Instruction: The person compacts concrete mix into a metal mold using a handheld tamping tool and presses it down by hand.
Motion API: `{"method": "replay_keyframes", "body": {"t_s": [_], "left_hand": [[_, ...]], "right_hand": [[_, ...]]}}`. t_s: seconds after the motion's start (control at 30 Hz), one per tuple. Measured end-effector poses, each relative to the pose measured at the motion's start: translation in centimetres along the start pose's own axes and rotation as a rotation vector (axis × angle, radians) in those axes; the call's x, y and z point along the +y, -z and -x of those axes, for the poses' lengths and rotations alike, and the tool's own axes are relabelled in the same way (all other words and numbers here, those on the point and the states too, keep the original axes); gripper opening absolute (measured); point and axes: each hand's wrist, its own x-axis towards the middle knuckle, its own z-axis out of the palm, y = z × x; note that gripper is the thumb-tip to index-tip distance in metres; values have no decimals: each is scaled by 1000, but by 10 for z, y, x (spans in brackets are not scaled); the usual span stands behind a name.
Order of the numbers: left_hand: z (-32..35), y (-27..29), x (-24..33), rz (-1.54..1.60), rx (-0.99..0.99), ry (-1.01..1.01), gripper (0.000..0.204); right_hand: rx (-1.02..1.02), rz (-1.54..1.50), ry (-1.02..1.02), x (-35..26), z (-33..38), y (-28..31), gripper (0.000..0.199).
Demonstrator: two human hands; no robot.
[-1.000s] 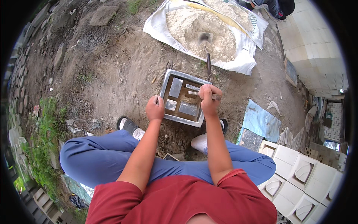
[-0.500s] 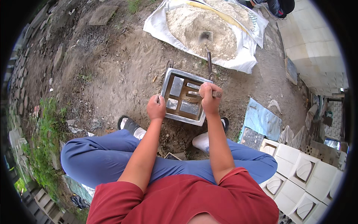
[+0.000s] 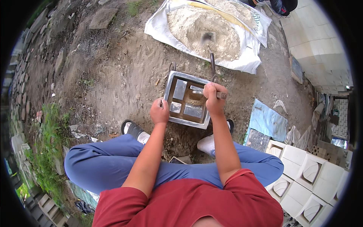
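Note:
A rectangular grey metal mould (image 3: 188, 124) stands on the soil between my feet, with several raised, flat-topped metal blocks inside. My left hand (image 3: 159, 111) is closed at its left rim. A small dark end shows between the thumb and fingers, and the rest of that grip is hidden. Over the mould's right side, my right hand (image 3: 214, 97) is a fist around a hand tool with a stubby brown handle (image 3: 222, 95). A narrow metal strip reaches left from the fist into the mould; the tool's exact kind is unclear. Brown soil-like material lies between the blocks.
Beyond the mould, a white sack (image 3: 247, 62) holds pale powder (image 3: 185, 22), with a dark-handled trowel (image 3: 212, 62) lying at its edge. At right are a blue sheet (image 3: 267, 121) and pale hollow blocks (image 3: 293, 159). Another person (image 3: 281, 6) is partly visible at the top right.
The metal strip under my right hand has shifted slightly away from me inside the mould. My left hand stays at the left rim. The whole view has moved a little.

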Motion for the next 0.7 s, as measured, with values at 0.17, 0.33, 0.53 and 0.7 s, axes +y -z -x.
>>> {"method": "replay_keyframes", "body": {"t_s": [0.17, 0.33, 0.53, 0.7], "left_hand": [[-5, -4, 9, 4, 10, -31, 31], [0, -2, 9, -19, -6, -22, 30], [-3, -2, 5, -17, 48, -60, 30], [-2, -7, 7, -16, 3, -34, 30]], "right_hand": [[28, 160, 159, 37, 13, -4, 41], [22, 80, 43, 46, 4, 0, 43], [-60, 98, 165, 6, -1, -2, 44], [30, 145, 124, 54, -4, -3, 41]]}}
